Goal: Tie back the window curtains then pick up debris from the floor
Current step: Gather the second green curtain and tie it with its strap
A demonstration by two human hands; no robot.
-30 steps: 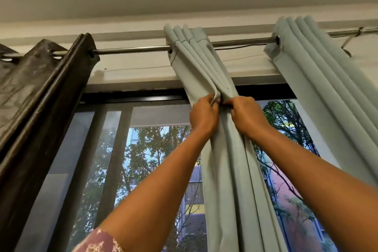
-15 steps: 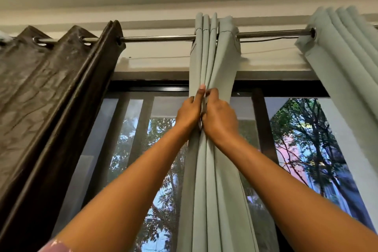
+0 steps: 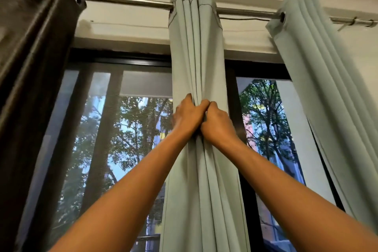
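In the head view the middle pale-green curtain hung bunched in tight pleats from the steel rod, between a dark curtain and another pale one. The left hand and right hand, touching, each gripped its gathered folds

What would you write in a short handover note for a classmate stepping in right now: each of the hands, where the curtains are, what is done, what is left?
Left hand: grips the gathered folds of the middle pale curtain.
Right hand: grips the same bundle, touching the left hand.
Curtains: middle one bunched on the rod; second pale curtain gathered at right; dark curtain gathered at left.
Done: middle curtain drawn into a tight bundle.
Left: no tie shows on any curtain, so tie them back; then pick up debris. The floor is out of view.
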